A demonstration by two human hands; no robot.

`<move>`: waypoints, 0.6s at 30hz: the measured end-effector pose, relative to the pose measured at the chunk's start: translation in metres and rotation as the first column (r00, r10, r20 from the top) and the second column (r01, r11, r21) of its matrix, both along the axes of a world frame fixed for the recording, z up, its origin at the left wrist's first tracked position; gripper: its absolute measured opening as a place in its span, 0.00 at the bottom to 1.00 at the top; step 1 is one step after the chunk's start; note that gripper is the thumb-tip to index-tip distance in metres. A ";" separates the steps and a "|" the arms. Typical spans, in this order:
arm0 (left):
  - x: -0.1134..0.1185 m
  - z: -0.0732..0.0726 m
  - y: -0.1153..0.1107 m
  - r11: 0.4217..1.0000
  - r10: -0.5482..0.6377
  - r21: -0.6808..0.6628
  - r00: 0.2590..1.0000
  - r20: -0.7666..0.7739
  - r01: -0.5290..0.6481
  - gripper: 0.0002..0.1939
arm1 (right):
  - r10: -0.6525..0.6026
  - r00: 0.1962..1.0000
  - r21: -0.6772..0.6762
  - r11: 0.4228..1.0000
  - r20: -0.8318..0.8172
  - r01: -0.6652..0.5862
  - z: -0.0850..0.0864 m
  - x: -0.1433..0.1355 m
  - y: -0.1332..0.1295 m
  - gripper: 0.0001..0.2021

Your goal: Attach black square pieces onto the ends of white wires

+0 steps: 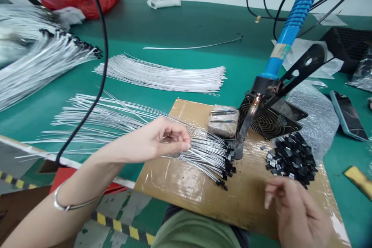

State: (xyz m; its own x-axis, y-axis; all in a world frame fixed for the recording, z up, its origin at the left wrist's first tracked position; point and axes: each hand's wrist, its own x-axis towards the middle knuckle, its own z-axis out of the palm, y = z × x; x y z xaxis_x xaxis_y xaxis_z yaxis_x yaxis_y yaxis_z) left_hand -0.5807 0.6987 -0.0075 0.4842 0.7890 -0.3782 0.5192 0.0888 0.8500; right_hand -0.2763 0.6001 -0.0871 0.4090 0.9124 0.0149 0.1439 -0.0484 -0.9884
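Note:
My left hand (171,139) is closed in a pinch, thumb against curled fingers, just over a spread of thin white wires (200,143). Whatever lies between its fingertips is hidden. Those wires end in small black tips (225,178) on a tape-covered cardboard sheet (174,182). At the lower right, my right hand (299,213) hovers above the cardboard, slightly blurred, its fingers loosely bent and apart with nothing visible in them. Close beyond it lies a heap of small black pieces (293,157). A soldering iron with a blue handle (299,11) stands tip-down between the wires and the heap.
Behind the iron sits a black fan (267,118); a grey block (223,122) is beside its tip. A neat wire bundle (168,73) lies farther back, more bundles (43,62) at left. A black cable (103,38) hangs across the left. A phone (348,116) rests at right.

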 end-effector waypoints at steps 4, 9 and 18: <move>0.018 -0.006 -0.011 0.997 -0.017 -0.075 0.999 0.032 0.019 0.12 | 0.290 0.955 -0.166 0.941 -0.058 -0.296 0.019 -0.034 0.001 0.13; 0.026 -0.011 -0.018 0.990 -0.021 -0.136 0.999 0.035 0.025 0.12 | 0.469 0.880 -0.164 0.865 -0.074 -0.474 0.024 -0.049 0.012 0.09; 0.028 -0.010 -0.012 0.984 -0.073 -0.161 0.997 0.009 0.074 0.15 | 0.469 0.882 -0.126 0.874 -0.039 -0.470 0.018 -0.043 0.013 0.14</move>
State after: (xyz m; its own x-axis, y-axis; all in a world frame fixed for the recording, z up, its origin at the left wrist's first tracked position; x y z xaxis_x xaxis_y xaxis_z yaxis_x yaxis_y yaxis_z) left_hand -0.5527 0.6867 -0.0175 0.5402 0.6802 -0.4955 0.5267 0.1860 0.8295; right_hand -0.3196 0.6127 -0.0694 -0.0680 0.9909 -0.1161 0.1739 -0.1028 -0.9794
